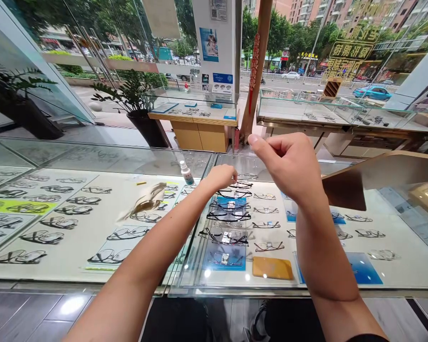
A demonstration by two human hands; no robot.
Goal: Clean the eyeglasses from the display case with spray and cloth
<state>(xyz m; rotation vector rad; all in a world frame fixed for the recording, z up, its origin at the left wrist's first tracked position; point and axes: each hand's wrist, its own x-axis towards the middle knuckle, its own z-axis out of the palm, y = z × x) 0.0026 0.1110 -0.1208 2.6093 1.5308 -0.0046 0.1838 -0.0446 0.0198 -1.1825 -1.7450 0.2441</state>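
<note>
My left hand (223, 176) reaches across the glass counter, fingers curled down and closed at the near-left end of dark-framed eyeglasses (243, 185). Raised above the counter on the right is my right hand (293, 164), its fingers curled in and the thumb pointing left. Whatever it may hold is hidden. Below my left hand runs a column of eyeglasses, among them a thick black pair (228, 216), several with small white tags. Left of my forearm are a small white spray bottle (187, 173) and a crumpled beige cloth (148, 202).
A mustard-yellow flat case (272, 268) lies near the counter's front edge. More eyeglasses (19, 256) fill rows on the left and right. A wood-edged mirror or panel (345, 189) leans at right. Beyond are another display cabinet (201, 135), a potted plant (146, 128) and a window.
</note>
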